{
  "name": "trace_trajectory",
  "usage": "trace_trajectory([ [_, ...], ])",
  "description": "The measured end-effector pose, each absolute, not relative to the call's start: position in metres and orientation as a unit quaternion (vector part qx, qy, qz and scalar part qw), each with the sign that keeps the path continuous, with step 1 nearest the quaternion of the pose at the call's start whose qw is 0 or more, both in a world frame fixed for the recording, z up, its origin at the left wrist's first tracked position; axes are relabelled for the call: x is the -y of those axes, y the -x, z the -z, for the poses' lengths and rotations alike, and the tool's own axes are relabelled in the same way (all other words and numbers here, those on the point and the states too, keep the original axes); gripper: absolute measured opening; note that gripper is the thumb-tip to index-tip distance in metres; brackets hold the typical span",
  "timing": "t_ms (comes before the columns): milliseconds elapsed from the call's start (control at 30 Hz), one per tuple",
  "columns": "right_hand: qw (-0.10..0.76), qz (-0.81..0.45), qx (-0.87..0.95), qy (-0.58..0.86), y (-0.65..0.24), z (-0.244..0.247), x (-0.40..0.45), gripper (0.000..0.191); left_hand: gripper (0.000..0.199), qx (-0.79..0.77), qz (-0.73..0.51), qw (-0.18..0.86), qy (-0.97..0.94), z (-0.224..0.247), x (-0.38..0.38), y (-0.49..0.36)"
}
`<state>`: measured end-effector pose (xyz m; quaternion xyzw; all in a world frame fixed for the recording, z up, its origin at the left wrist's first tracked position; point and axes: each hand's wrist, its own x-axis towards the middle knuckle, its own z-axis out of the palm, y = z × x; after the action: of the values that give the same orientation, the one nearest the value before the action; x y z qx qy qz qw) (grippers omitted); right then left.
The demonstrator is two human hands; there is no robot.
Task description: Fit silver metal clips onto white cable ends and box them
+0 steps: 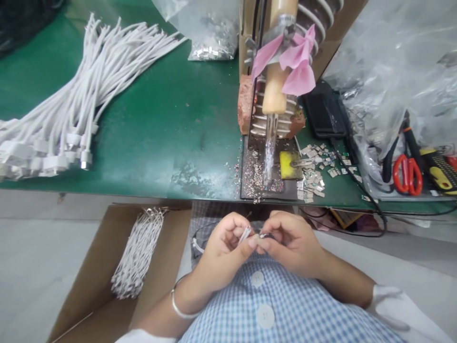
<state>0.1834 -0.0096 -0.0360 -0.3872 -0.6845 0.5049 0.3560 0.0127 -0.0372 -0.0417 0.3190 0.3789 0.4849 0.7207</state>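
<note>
My left hand (225,253) is closed around a thin white cable (244,234), whose end sticks up between the fingers. My right hand (295,246) is closed in a pinch, its fingertips meeting those of the left. A tiny bright piece shows at that pinch, too small to name. Both hands are held over the lap, just below the front edge of the green table (160,124). Above them, a soldering iron (274,90) with a wooden handle is fixed tip down, with pink cloth (300,62) tied on it.
Small metal connectors (314,183) lie beside a yellow sponge (290,165). A bundle of white cables (85,85) lies at left. More cables (139,255) stand in a cardboard box (157,281). Red-handled scissors (407,174) and a black device (323,112) are at right.
</note>
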Motion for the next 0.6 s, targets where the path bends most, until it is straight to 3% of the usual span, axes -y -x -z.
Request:
trace_trajectory([
  [167, 0.403, -0.514, 0.677, 0.339, -0.182, 0.036, 0.008, 0.014, 0.003, -0.383, -0.457, 0.710, -0.374, 0.041, 0.037, -0.008],
  [400, 0.479, -0.524, 0.637, 0.301, -0.175, 0.041, 0.008, 0.021, 0.009, -0.363, -0.445, 0.685, -0.449, 0.042, 0.040, -0.007],
  [600, 0.509, -0.415, 0.696, 0.291, -0.175, 0.046, 0.005, 0.023, 0.015, -0.434, -0.418, 0.531, -0.595, 0.044, 0.035, 0.000],
])
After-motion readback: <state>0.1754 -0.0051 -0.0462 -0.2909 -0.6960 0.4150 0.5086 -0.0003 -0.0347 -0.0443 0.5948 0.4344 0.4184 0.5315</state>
